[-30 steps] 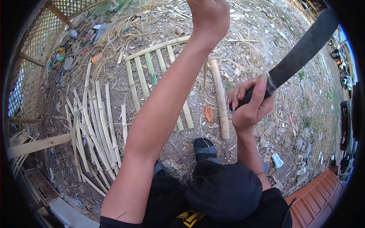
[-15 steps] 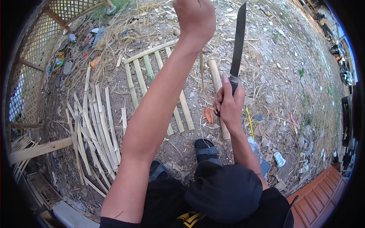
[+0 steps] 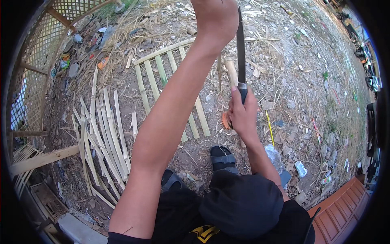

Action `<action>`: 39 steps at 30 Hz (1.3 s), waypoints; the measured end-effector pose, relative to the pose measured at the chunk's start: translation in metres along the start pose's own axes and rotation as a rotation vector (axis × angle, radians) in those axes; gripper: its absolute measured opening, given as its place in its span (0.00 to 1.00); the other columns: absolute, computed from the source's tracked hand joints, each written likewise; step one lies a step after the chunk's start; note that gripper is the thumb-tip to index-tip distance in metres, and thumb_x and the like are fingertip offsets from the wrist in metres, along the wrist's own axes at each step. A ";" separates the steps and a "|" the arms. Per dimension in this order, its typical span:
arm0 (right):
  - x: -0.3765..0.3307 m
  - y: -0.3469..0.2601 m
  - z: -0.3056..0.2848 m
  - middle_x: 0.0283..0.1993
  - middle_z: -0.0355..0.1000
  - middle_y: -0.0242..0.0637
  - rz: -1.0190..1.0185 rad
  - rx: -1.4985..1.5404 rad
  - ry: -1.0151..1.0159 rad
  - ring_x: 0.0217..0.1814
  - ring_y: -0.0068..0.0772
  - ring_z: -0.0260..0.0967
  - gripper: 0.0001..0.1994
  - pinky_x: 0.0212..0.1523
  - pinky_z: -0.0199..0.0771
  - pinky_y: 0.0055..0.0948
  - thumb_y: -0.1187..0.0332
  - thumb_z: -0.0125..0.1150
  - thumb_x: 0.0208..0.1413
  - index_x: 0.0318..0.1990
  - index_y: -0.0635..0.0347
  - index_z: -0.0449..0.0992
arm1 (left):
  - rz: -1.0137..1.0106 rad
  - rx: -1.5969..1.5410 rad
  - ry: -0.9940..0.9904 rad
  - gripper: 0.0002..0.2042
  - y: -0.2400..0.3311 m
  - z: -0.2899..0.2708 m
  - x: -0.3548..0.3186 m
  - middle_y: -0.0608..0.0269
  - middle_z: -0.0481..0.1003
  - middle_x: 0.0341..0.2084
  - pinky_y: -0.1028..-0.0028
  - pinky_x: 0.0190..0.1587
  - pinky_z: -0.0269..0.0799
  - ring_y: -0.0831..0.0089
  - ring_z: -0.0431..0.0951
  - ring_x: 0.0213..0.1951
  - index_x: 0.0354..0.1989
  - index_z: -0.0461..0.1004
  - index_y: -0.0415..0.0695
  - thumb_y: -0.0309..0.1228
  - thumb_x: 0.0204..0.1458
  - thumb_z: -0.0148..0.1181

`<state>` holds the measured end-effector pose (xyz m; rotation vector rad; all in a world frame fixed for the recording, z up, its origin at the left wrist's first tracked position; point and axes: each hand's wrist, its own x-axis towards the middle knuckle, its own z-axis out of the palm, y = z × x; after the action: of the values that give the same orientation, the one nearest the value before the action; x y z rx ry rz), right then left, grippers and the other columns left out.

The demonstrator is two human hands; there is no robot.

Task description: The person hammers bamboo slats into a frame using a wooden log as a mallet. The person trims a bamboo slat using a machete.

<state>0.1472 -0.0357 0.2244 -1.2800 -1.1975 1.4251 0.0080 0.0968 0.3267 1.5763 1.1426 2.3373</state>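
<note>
My right hand (image 3: 243, 116) is closed round the black handle of a long knife (image 3: 241, 51), its blade pointing up and away, close beside my left wrist. My left hand (image 3: 215, 16) is raised at the top edge and partly cut off. It looks like a fist, its fingers hidden from view. A thin upright strip (image 3: 219, 73) shows just below that wrist; whether the hand holds it, I cannot tell. Behind the knife a round bamboo pole (image 3: 230, 69) lies on the ground, partly covered by my right hand. A slatted bamboo frame (image 3: 152, 77) lies partly under my left forearm.
Loose pale strips (image 3: 107, 134) lie in a pile at the left, near a wooden beam (image 3: 44, 159). A lattice panel (image 3: 36, 53) stands far left. Right of my feet are a yellow strip (image 3: 270, 128), a crumpled plastic cup (image 3: 300, 168) and an orange-brown panel (image 3: 341, 209).
The knife has swung left and now stands more upright, its blade near my left wrist. My right hand has shifted slightly left, and my left hand has moved a little up and right.
</note>
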 end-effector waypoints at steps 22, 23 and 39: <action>-0.016 -0.017 -0.006 0.18 0.56 0.30 -0.434 0.220 0.010 0.11 0.18 0.52 0.12 0.13 0.55 0.20 0.60 0.44 0.71 0.41 0.60 0.61 | -0.026 0.031 -0.050 0.23 0.012 -0.002 -0.005 0.37 0.72 0.54 0.71 0.56 0.71 0.58 0.74 0.58 0.69 0.50 0.30 0.29 0.69 0.37; -0.018 -0.010 -0.006 0.18 0.57 0.29 -0.361 0.228 0.021 0.11 0.17 0.52 0.12 0.12 0.54 0.20 0.60 0.45 0.70 0.40 0.60 0.62 | -0.067 -0.041 -0.056 0.23 0.016 -0.001 -0.007 0.41 0.74 0.50 0.73 0.50 0.73 0.62 0.77 0.51 0.69 0.51 0.31 0.28 0.69 0.36; -0.006 -0.013 0.012 0.16 0.63 0.35 -0.268 -0.320 -0.155 0.17 0.26 0.61 0.18 0.21 0.60 0.33 0.56 0.49 0.68 0.36 0.66 0.67 | -0.247 -0.347 0.056 0.14 0.035 -0.023 -0.018 0.73 0.59 0.17 0.82 0.18 0.56 0.86 0.56 0.17 0.54 0.66 0.40 0.35 0.69 0.42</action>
<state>0.1362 -0.0409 0.2389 -1.1774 -1.6874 1.1849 0.0077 0.0512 0.3312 1.1869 0.8269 2.2736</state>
